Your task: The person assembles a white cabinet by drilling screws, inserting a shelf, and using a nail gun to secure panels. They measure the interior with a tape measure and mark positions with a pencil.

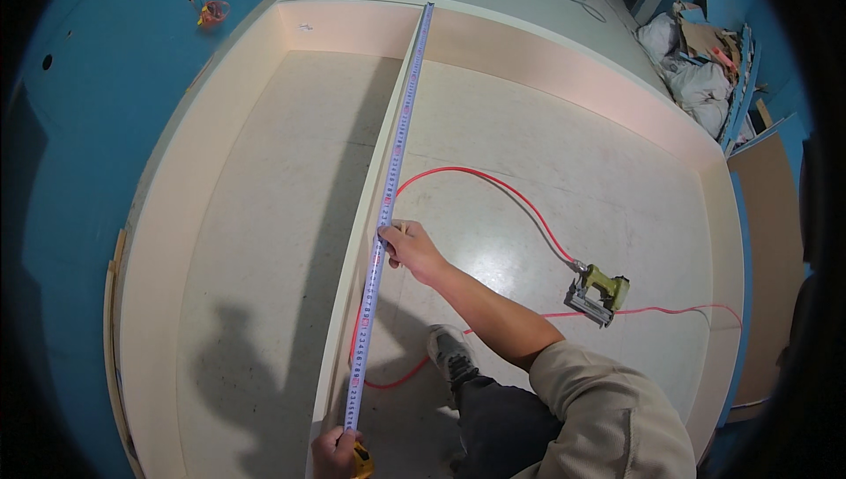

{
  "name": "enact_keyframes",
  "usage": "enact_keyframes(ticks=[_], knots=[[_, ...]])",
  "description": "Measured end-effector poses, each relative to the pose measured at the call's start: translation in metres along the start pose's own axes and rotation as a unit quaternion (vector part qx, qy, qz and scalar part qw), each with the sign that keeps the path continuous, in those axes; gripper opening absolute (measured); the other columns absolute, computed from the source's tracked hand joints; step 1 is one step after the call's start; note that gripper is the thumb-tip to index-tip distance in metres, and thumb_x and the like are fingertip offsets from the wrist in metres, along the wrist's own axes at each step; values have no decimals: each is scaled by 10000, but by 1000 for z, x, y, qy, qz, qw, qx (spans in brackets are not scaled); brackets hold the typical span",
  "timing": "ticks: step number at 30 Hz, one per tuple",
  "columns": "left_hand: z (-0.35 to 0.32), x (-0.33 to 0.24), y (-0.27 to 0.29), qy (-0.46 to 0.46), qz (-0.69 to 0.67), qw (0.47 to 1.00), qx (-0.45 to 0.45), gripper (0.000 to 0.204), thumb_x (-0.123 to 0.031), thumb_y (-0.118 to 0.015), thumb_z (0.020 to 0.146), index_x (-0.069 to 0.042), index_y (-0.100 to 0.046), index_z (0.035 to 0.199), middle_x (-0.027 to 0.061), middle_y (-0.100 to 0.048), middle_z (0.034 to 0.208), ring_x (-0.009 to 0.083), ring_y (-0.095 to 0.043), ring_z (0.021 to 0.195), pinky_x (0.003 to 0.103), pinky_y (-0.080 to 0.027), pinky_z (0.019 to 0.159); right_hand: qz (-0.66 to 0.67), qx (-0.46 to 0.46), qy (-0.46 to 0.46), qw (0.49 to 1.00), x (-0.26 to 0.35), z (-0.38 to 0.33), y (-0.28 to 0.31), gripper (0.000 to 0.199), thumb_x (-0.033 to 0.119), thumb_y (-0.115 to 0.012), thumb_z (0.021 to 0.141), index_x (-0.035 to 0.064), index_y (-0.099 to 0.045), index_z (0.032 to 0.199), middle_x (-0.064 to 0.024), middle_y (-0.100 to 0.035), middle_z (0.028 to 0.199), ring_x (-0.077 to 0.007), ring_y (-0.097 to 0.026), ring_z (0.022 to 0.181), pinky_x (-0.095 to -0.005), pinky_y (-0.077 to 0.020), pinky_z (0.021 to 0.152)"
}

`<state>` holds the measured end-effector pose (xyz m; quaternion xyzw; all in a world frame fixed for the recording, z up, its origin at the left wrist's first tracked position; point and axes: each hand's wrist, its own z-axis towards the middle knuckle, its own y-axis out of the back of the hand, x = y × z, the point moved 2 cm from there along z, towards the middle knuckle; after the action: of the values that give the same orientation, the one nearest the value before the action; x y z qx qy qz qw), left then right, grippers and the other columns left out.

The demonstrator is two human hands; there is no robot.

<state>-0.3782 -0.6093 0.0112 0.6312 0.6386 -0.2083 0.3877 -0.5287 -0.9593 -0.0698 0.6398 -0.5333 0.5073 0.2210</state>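
A tape measure's long white blade (pixel 404 118) is stretched along the top edge of a cream dividing board (pixel 377 155), reaching the far side of a large cream frame (pixel 352 14). At the near end my left hand (pixel 333 455) is closed around the tape measure's yellow case (pixel 362 461), which it partly hides. My right hand (pixel 411 248) pinches the blade about midway along the board, thumb against it and fingers curled below. Its forearm comes in from the lower right over the frame's right compartment.
A green-and-grey nail gun (pixel 599 294) lies on the floor at right, with a red air hose (pixel 467 170) looping to the board. My shoe (pixel 453 356) stands inside the frame. Bags and scrap (pixel 705 82) are piled at far right. A blue wall (pixel 79 162) borders the left.
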Motion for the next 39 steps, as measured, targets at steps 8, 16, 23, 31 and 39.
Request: enact_keyframes(ticks=[8,16,23,31,39], knots=[[-7,-6,2,16,33,999,-36,292,-229,-546,878,21,-648,766,80,-614,592,171,-570,519,318,-445,510,-8,33,-10,999,2,0,-9,252,218,-537,940,54,-572,752,15,-447,594,-95,-406,508,-284,-393,487],[-9,-7,9,-11,82,996,-42,288,-226,-544,877,14,-642,754,124,-647,630,239,-619,536,359,-480,533,-66,42,-20,997,7,5,-13,261,219,-529,945,57,-573,744,11,-452,597,-105,-407,518,-295,-389,490],[1,-4,16,-63,134,986,-77,221,-163,-530,861,-21,-629,725,135,-637,633,306,-630,581,384,-499,560,-57,51,-22,997,0,14,-8,293,247,-542,922,58,-577,701,-3,-501,608,-112,-455,524,-293,-413,473],[6,-12,23,25,91,991,-97,203,-112,-524,848,-5,-598,692,135,-618,627,265,-615,577,377,-477,566,-55,71,-36,995,6,7,-14,239,203,-546,923,33,-618,771,12,-469,601,-91,-403,523,-282,-390,488],[10,3,19,12,132,989,-68,197,-159,-565,873,-27,-613,734,104,-682,753,263,-634,657,414,-484,617,-95,63,-32,993,-5,11,-21,305,249,-556,942,34,-606,732,4,-495,603,-91,-443,527,-269,-395,464]])
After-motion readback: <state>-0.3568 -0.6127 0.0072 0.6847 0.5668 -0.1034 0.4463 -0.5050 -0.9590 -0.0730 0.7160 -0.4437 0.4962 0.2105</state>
